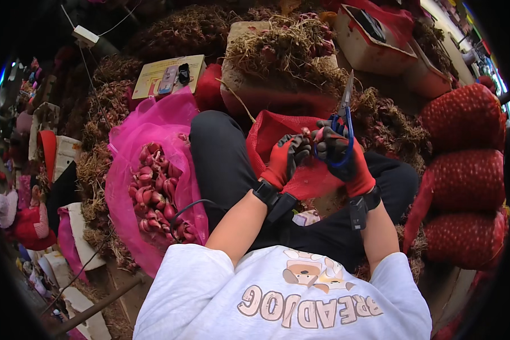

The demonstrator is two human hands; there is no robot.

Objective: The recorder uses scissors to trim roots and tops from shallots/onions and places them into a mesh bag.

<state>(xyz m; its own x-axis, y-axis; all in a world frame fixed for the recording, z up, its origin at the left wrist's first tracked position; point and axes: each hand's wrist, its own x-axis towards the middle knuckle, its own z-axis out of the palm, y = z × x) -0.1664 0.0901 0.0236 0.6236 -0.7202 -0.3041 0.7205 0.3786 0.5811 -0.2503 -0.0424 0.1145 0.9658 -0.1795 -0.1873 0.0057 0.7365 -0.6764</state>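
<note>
My left hand [290,153], in a red glove with dark coated fingers, holds a small shallot [306,131] at its fingertips. Close beside it, my gloved right hand [338,155] grips a pair of scissors [343,121] with blue handles. Their blades point up and away from me. A pinkish shallot [319,135] shows at the right fingers; how it is held is partly hidden. Below both hands, a red mesh bag [268,127] lies spread between my legs. By my left knee, a pink mesh bag [114,187] stands open around many loose shallots [155,191].
Ahead is a foam box [242,63] topped with dried shallot bunches [280,42]. A phone [168,79] lies on a yellow carton [148,70]. Full red mesh sacks [463,182] are stacked at right. Another person [32,221] sits far left. A cable [187,208] crosses the pink bag.
</note>
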